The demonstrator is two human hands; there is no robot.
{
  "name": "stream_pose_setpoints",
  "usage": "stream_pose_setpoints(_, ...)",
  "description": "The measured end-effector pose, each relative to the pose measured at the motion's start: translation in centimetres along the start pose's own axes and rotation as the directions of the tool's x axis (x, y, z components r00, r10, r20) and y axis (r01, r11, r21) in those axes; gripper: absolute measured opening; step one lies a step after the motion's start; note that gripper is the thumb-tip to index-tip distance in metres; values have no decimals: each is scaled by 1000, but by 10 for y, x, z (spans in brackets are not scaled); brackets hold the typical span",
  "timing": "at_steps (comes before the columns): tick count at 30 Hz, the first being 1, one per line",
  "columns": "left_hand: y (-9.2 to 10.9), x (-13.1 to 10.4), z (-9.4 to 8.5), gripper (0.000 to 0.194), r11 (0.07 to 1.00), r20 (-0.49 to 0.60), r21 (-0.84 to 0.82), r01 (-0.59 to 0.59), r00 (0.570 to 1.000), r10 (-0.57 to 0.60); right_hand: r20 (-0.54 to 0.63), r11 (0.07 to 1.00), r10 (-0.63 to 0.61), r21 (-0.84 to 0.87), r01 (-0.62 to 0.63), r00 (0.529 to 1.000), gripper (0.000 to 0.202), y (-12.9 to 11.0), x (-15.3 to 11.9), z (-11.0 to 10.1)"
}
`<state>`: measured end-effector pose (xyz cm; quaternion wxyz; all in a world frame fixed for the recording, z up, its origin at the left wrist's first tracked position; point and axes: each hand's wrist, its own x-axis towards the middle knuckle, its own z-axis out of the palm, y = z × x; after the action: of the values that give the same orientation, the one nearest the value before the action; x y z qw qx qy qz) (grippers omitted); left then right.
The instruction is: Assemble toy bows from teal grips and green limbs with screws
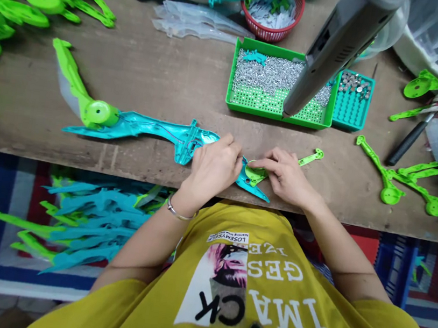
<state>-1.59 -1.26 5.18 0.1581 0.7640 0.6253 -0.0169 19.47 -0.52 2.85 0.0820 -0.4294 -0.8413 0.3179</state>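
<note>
Along the near edge of the table (154, 73): turquoise plastic frame (154, 127), right tip close to the edge. Left hand (219, 165) closed on the frame's right half. Right hand (290, 179): index finger on the round end of a lime-green arm (255, 177) — firmness of grip cannot be told. Second lime-green arm (76, 81) on the frame's left end. Farther from that edge: green perforated tray (251, 110) with silvery screws (261, 77), then red basket (268, 33).
</note>
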Motion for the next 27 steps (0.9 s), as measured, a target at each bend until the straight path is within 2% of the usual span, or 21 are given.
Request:
stream_pose_setpoints(7, 3, 1, 2, 26, 999, -8, 3, 37, 999, -37, 49, 980, -57, -188, 65, 997, 44, -5, 1, -3)
stream_pose_setpoints(12, -13, 3, -2, 21, 995, -7, -102, -13, 1000, 12, 87, 947, -68, -307, 92, 994, 38, -12, 6, -9)
stream_pose_setpoints(18, -33, 7, -9, 16, 980, -31, -194, -47, 999, 42, 104, 946, -81, -307, 110, 991, 36, -12, 7, -12)
stream_pose_setpoints(27, -31, 7, -12, 18, 982, -15, -183, -49, 999, 48, 95, 982, -95, -156, 109, 991, 44, -12, 10, -6)
